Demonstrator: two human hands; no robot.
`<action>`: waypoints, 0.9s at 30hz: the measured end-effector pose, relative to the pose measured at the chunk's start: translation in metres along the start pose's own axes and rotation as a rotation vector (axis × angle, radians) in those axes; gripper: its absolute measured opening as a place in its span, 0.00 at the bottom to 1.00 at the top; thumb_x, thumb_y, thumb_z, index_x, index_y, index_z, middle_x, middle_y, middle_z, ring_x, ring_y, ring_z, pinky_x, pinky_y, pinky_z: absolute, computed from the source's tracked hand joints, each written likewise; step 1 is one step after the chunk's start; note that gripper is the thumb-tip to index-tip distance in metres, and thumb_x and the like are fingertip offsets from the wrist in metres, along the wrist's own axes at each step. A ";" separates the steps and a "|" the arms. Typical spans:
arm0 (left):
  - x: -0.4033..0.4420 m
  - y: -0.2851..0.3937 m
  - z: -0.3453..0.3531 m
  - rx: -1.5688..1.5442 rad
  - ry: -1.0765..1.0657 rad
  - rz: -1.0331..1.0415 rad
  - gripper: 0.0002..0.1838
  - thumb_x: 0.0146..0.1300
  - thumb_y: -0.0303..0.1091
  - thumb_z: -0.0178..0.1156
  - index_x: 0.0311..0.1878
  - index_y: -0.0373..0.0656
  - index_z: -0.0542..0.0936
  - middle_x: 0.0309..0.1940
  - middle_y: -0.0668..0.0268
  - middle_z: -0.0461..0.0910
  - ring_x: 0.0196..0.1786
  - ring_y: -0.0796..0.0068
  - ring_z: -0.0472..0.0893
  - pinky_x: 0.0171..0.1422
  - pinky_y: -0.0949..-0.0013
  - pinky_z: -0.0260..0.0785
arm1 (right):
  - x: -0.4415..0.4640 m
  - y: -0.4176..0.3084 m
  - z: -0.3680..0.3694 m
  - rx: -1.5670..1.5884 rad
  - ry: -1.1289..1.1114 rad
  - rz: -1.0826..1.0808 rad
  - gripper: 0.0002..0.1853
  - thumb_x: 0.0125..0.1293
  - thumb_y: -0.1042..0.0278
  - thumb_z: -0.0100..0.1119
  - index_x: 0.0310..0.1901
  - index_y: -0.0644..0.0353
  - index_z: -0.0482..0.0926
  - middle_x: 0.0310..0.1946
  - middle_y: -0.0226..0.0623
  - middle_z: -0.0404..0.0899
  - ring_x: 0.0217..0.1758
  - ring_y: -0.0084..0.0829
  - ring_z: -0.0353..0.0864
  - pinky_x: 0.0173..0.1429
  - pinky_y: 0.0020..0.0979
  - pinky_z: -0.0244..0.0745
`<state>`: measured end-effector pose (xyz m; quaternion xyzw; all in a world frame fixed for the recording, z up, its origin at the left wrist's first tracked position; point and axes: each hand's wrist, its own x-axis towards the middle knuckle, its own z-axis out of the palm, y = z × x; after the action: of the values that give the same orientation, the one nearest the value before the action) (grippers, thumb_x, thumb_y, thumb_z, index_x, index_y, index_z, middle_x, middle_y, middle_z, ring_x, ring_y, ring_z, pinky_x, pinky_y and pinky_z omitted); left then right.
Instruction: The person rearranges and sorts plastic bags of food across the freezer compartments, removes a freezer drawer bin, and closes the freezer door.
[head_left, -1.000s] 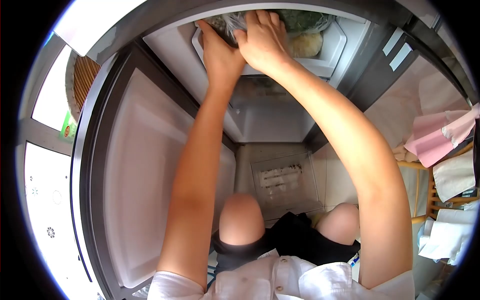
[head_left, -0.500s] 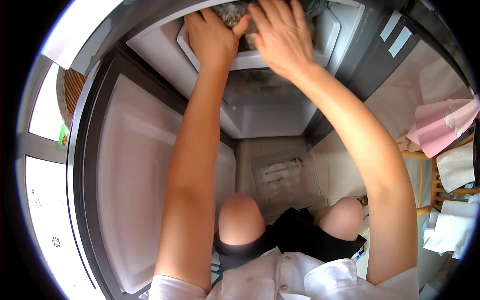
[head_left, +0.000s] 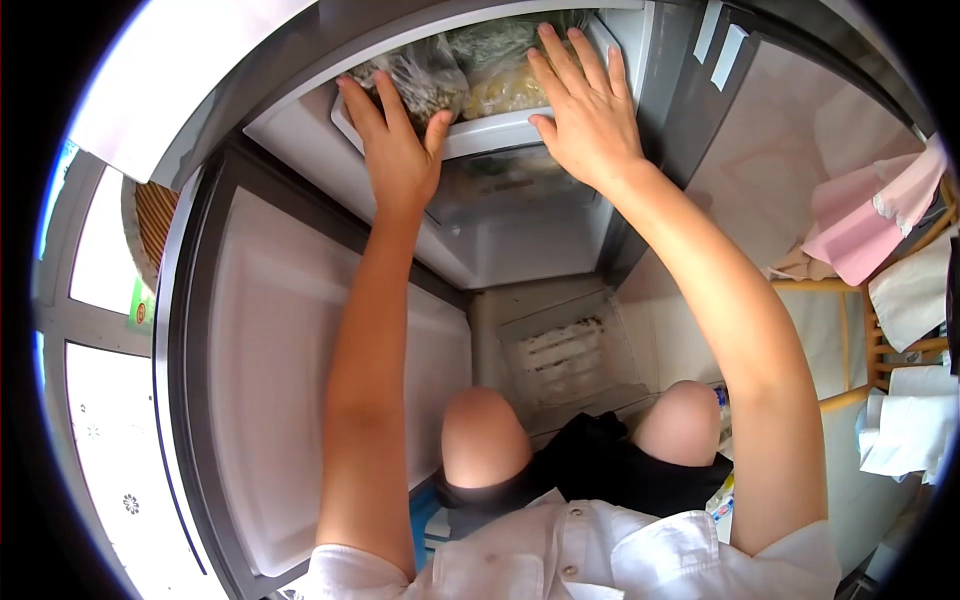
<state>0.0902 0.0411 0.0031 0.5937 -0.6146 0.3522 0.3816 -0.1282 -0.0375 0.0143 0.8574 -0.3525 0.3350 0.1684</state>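
Observation:
My left hand [head_left: 397,150] lies over the left front of a white freezer drawer [head_left: 490,138], its fingers spread by a clear plastic bag of dark, lumpy food [head_left: 425,82]. Toward the drawer's right side, my right hand [head_left: 590,115] is stretched out flat, fingertips over the packed bags. Between the hands sits a bag of yellowish food [head_left: 503,90], and behind it a bag of greenish food [head_left: 500,40]. Neither hand is wrapped around anything. Whether the fingertips press on the bags I cannot tell.
Below is another drawer with a clear front [head_left: 520,215]. The open fridge door [head_left: 300,380] stands at left. On the floor between my knees lies a clear plastic bin [head_left: 570,360]. To the right are a wooden rack [head_left: 880,350] and a pink cloth [head_left: 870,215].
My hands have moved apart and back toward me, uncovering the bags between them. The view has tilted so more of the drawer's contents shows.

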 end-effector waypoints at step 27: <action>0.043 -0.045 0.008 0.131 -0.313 0.017 0.50 0.63 0.65 0.59 0.76 0.38 0.54 0.73 0.29 0.34 0.73 0.25 0.40 0.73 0.37 0.49 | -0.006 -0.003 -0.014 0.111 -0.004 -0.099 0.31 0.62 0.63 0.61 0.67 0.61 0.69 0.77 0.49 0.50 0.81 0.45 0.44 0.82 0.50 0.36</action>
<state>0.1350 0.0117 0.0364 0.6597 -0.6472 0.2980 0.2391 -0.1355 -0.0245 0.0202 0.8823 -0.2911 0.3437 0.1364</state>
